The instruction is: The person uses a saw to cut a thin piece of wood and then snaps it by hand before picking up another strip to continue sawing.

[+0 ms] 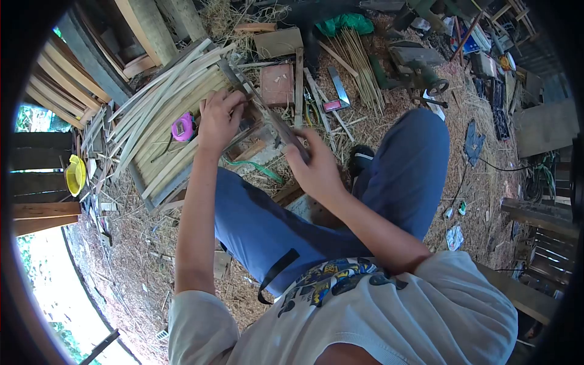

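My right hand [313, 167] is wrapped round the lower end of a long, dark, narrow tool [277, 125], which slants up and left between my knees and the wood strips. My left hand [220, 118] is at the upper left of the tool, its fingers curled together; what they grip is too small to make out. Beside it, a purple tape measure [182, 128] rests on a pile of long, thin wood strips [161, 112]. A green strap [261, 168] lies below the tool, close to my left leg.
Beyond my hands lie a reddish board [277, 85], a metal square [338, 88] with a red handle and a bundle of thin sticks [360, 70]. A green plastic bag [347, 24] is behind. A yellow bowl-like object [75, 175] is at the left. Shavings cover the ground [389, 91].
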`<state>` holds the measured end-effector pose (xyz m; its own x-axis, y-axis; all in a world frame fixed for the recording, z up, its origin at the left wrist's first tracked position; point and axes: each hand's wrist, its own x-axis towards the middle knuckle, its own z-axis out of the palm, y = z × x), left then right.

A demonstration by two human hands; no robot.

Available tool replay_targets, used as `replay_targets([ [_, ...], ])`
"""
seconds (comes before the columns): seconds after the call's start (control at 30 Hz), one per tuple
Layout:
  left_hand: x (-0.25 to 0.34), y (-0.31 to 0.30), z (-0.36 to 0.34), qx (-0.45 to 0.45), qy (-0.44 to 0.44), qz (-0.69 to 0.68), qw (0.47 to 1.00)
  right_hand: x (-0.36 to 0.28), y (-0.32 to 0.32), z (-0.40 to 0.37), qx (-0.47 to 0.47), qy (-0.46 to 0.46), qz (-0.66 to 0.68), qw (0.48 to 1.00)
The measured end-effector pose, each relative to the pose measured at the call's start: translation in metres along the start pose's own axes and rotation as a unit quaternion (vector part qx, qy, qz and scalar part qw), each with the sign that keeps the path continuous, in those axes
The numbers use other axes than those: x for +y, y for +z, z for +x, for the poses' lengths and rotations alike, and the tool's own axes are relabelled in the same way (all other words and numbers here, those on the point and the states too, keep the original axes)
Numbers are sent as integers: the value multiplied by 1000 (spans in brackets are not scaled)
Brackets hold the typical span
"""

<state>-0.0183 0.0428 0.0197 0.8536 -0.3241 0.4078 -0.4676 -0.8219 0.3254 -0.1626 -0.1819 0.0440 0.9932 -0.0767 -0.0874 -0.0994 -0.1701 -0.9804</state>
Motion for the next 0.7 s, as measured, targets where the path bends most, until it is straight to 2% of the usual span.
replay_targets([
  [0.03, 1, 0, -1, 2, -8, 4, 1000, -1, 3, 12, -14, 15, 15, 1000],
  [0.23, 4, -2, 5, 18, 4, 12, 1000, 12, -24, -54, 28, -48, 8, 998],
  [0.37, 5, 0, 0, 4, -4, 4, 1000, 2, 4, 15, -19, 14, 5, 1000],
  [0.47, 6, -2, 1, 6, -7, 9, 1000, 2, -10, -19, -13, 16, 20, 1000],
  [0.5, 6, -1, 0, 6, -11, 7, 1000, 14, -18, -41, 19, -56, -23, 998],
  [0.6, 5, 1, -1, 15, 4, 13, 1000, 13, -26, -45, 16, -32, -19, 999],
  [0.7, 0, 0, -1, -2, 4, 7, 1000, -3, -2, 3, -18, 20, 6, 1000],
])
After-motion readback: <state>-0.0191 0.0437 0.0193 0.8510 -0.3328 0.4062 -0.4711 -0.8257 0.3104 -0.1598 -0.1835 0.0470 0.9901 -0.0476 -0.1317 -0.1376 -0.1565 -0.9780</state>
